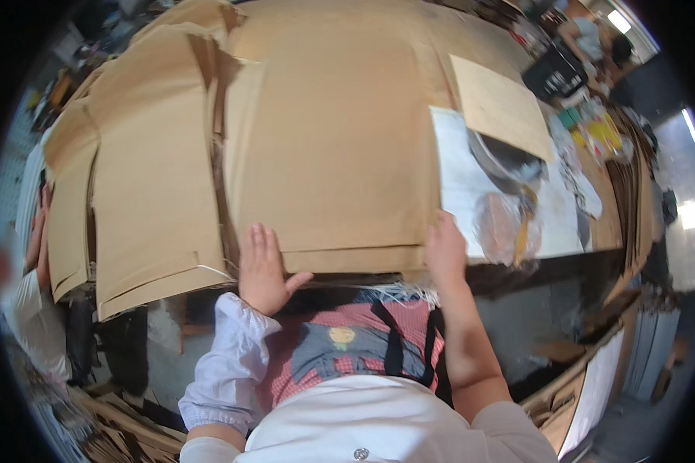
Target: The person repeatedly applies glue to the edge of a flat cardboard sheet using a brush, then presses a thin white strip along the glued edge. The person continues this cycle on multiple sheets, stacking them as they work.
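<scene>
We are pressing on a large flat cardboard sheet (328, 147) that is lying across the worktop (517, 270), topmost on a stack whose near edge is overhanging towards us. Our left hand (262, 270) is lying flat, fingers spread wide, on the sheet's near edge, gripping nothing. Our right hand (445, 251) is resting at the sheet's near right corner, fingers curled over it; we cannot tell whether they are pinching the edge. We are judging the sheet light and stiff but easily creased, best taken at two edges. To its left more folded cardboard (143, 177) is lying, overlapping. To the right a smaller cardboard piece (498, 104) is covering part of a metal bowl (510, 166), beside a clear plastic bag (506, 228) on a white sheet (459, 177). Another person's hand (38, 239) is touching the far left cardboard.
</scene>
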`<state>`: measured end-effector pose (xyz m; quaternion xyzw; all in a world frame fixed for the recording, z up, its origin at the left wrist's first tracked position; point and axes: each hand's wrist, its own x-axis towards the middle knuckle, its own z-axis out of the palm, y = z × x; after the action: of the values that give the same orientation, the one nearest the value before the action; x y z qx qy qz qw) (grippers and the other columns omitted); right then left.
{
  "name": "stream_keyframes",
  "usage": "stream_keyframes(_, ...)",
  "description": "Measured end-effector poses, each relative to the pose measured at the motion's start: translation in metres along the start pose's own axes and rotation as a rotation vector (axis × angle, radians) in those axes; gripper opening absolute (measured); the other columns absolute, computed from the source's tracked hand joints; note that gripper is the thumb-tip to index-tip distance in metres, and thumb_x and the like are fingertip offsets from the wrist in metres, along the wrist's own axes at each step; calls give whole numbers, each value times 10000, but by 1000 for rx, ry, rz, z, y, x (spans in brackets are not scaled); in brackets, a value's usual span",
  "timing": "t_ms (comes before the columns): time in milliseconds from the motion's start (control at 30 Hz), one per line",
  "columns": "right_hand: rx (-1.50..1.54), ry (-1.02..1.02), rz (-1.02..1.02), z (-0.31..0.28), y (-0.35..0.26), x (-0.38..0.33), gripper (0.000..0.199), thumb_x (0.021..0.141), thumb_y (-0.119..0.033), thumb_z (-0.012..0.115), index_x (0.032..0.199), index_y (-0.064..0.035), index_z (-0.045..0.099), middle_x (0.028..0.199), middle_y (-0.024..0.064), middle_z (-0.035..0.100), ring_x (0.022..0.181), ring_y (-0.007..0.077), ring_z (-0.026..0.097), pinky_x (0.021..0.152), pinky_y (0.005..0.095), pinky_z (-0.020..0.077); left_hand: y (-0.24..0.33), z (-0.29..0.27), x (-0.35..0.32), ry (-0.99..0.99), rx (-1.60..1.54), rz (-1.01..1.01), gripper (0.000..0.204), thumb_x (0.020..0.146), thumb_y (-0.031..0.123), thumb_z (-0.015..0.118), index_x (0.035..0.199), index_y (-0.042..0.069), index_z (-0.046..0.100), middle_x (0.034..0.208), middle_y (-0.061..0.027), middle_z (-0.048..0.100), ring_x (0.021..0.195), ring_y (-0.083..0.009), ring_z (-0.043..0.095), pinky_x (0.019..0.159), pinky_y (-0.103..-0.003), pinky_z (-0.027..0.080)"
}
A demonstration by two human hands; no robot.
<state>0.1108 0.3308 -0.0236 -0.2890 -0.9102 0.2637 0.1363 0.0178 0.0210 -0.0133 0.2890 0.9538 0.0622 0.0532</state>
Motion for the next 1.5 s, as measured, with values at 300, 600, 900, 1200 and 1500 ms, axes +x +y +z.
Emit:
stream_keyframes(300,730,-313,292,-81,63,-16,330,833,-35,552,1155,36,545,1067,116,634,1005,220,602,874,338,466,-4,-32,-28,-133,-1738,-694,400,896,141,619,1214,-49,467,880,-48,574,708,-116,583,584,-258,485)
stream_keyframes(600,346,25,-57,-46,7,-47,257,928,-71,448,1090,58,601,969,179,661,901,188,635,782,318,479,6,-48,-38,556,-479,230,69,721,80,607,742,48,550,657,-116,561,584,-309,565,506,-415,442)
stream_keyframes(900,952,-507,-119,34,-136,-52,297,967,-82,445,1221,58,510,1089,81,621,1018,144,576,870,276,463,-123,-91,-147,932,-649,-726,182,920,124,560,864,-45,596,720,-35,580,698,-83,481,622,-262,428)
stream_keyframes(1200,1236,-1023,196,134,-279,-59,316,952,-169,472,1222,-7,497,861,36,601,633,63,531,520,207,418,-387,-94,-165,565,-527,-947,212,835,149,617,908,-49,638,785,-172,662,698,-275,638,655,-365,489)
stream_keyframes(1500,988,-1516,112,41,-164,-75,389,924,-175,588,1282,-40,521,861,15,615,685,46,507,605,176,413,-263,-116,-96,624,238,-732,661,830,392,645,1263,-70,460,1173,-239,576,1071,-395,551,901,-428,449)
